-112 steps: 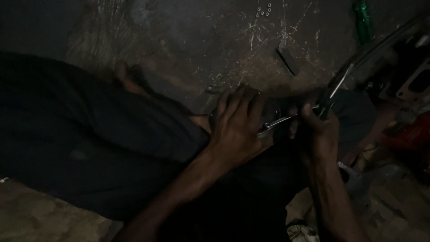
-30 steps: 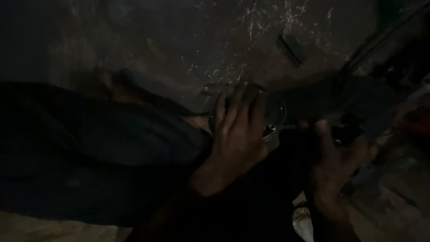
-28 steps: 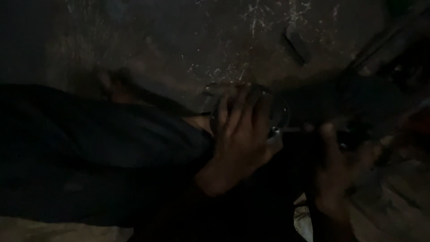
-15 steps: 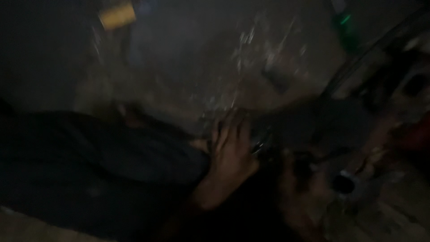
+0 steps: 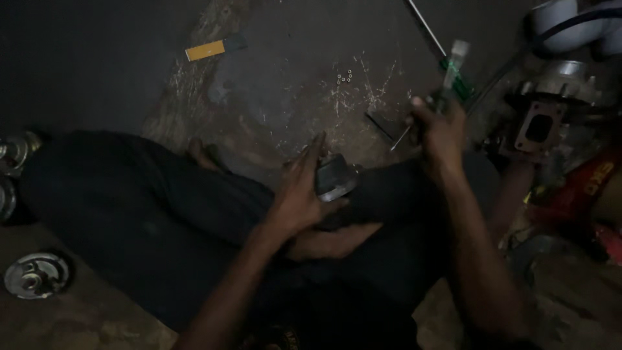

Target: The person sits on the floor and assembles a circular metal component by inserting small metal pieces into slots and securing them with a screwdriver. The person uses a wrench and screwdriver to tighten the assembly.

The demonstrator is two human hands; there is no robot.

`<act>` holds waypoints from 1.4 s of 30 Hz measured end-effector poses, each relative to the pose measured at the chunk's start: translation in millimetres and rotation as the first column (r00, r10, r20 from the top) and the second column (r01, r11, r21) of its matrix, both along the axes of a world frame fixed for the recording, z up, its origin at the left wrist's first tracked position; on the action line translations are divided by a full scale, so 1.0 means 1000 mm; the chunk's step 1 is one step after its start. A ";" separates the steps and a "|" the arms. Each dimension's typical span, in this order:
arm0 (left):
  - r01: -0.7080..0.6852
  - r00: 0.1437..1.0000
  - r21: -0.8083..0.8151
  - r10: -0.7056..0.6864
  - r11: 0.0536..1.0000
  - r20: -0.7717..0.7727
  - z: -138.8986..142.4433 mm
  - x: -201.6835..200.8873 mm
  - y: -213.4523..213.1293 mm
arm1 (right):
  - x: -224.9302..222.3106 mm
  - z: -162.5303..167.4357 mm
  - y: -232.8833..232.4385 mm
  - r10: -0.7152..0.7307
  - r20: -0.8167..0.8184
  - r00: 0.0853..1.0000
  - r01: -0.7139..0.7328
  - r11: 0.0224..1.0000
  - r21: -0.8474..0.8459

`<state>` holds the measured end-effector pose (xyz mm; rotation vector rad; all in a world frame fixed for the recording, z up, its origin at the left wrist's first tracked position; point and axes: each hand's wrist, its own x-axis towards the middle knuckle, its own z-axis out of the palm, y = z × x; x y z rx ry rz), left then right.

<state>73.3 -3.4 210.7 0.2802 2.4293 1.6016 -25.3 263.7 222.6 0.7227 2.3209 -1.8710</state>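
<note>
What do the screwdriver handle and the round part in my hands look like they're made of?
Screwdriver handle in the right hand: seemingly plastic, translucent green and clear, glossy. Round part under the left hand: probably metal, dull grey with a brighter rim, though dim light leaves it uncertain.

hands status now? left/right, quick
Left hand: closed on a round metal part, fingers partly extended.
Right hand: closed on a green-handled screwdriver.

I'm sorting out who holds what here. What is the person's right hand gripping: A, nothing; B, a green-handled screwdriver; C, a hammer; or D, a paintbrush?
B: the right hand is closed around a green-handled screwdriver, while the left hand rests on a small dark metal part.
</note>
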 end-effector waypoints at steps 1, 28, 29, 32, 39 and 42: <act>0.044 0.999 0.004 -0.044 0.999 -0.012 0.003 -0.001 -0.004 | -0.018 -0.016 0.007 0.114 0.077 0.991 -0.128 0.969 0.214; 0.126 0.992 -0.270 -0.119 0.954 0.044 0.015 0.000 0.023 | -0.095 -0.088 -0.039 0.816 -0.102 0.569 -0.492 0.438 0.753; 0.119 0.993 -0.261 -0.108 0.958 0.055 0.018 -0.002 0.023 | -0.098 -0.089 -0.042 0.824 -0.147 0.547 -0.448 0.437 0.780; 0.132 0.991 -0.453 -0.131 0.882 0.033 0.031 -0.002 0.032 | -0.108 -0.094 -0.047 0.833 -0.197 0.517 -0.388 0.434 0.813; 0.037 0.999 -0.505 -0.046 0.862 -0.006 0.033 0.002 0.047 | -0.098 -0.077 -0.044 0.882 -0.180 0.436 -0.366 0.356 0.860; 0.037 0.998 -0.470 -0.054 0.882 -0.023 0.023 0.008 0.042 | -0.083 -0.056 -0.049 0.814 -0.286 0.506 -0.347 0.495 0.797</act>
